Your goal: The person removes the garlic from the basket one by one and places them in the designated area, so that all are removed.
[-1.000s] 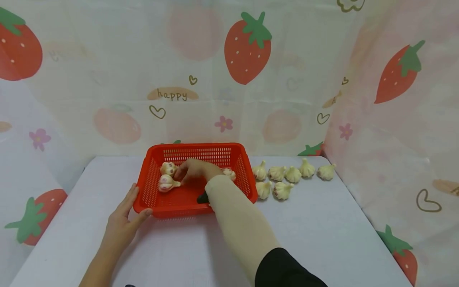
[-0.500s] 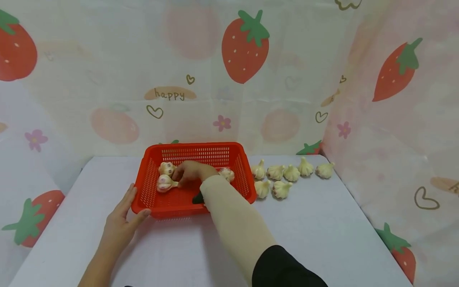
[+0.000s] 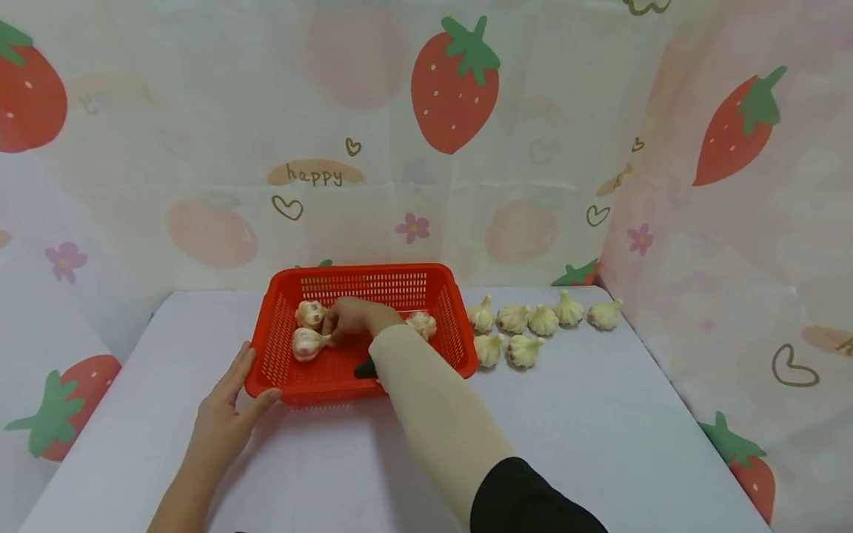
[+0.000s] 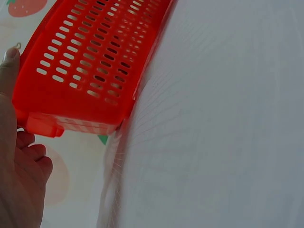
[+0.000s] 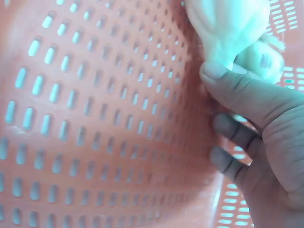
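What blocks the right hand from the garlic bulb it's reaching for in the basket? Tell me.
Nothing visible. The right hand is inside the red basket, fingertips already touching the garlic bulb; the right wrist view shows no gap or obstacle between them.

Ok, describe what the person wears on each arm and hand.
The right arm wears a cream sleeve from the wrist up, with a black sleeve above it. A small black piece shows at that wrist. The left arm and both hands are bare: no gloves, no rings seen.
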Demonstrator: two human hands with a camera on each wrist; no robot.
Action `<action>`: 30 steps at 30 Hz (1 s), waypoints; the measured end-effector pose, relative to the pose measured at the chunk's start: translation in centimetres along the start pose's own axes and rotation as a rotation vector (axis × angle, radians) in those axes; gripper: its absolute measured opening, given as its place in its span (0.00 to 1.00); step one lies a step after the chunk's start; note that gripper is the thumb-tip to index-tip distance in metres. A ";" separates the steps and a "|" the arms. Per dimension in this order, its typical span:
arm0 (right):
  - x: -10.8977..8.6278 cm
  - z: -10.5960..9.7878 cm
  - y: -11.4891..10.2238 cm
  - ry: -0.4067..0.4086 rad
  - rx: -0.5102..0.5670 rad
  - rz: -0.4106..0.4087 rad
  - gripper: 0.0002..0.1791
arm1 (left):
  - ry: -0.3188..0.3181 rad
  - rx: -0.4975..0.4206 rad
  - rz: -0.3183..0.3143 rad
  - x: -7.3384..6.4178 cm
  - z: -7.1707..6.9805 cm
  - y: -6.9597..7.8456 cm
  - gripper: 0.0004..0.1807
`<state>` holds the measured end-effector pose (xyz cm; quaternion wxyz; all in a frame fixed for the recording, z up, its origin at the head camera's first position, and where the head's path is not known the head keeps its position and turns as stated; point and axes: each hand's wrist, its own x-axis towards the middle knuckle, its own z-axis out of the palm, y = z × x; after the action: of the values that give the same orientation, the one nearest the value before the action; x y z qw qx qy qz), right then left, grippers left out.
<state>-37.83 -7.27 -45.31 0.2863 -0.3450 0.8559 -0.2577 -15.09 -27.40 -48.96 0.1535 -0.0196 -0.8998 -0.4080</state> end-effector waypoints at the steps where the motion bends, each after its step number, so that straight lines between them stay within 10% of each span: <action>1: 0.0 -0.1 -0.2 0.002 -0.018 -0.001 0.03 | 0.000 0.001 0.002 0.0 0.0 0.0 0.48; 30: -3.1 -4.1 -3.5 0.203 -0.017 -0.022 0.01 | 0.011 -0.002 0.023 0.1 0.0 0.0 0.48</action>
<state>-37.14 -6.21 -39.20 0.1924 -0.3290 0.8787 -0.2874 -15.15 -27.45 -48.96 0.1633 -0.0280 -0.8982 -0.4073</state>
